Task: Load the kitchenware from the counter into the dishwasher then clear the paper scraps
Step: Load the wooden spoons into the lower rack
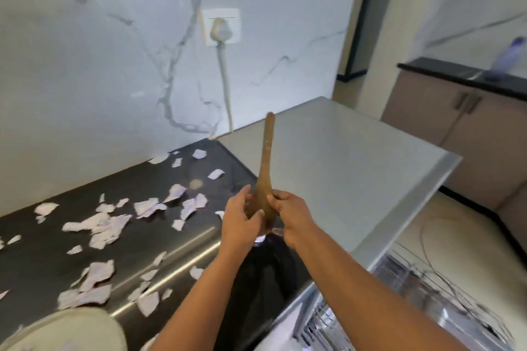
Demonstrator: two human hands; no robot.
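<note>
A long brown wooden spatula [266,157] stands upright in the middle of the view, handle pointing up. Both hands hold its broad lower end: my left hand [242,219] wraps it from the left, my right hand [288,214] grips it from the right. Several torn white paper scraps [105,225] lie scattered over the black counter [42,265]. The open dishwasher's wire rack [422,302] shows at the lower right, below the hands.
A grey appliance top [356,168] lies to the right of the counter. A plug and cable [221,34] hang on the marble wall. A pale round object [65,330] sits at the bottom left. A blue bottle [507,60] stands on a far counter.
</note>
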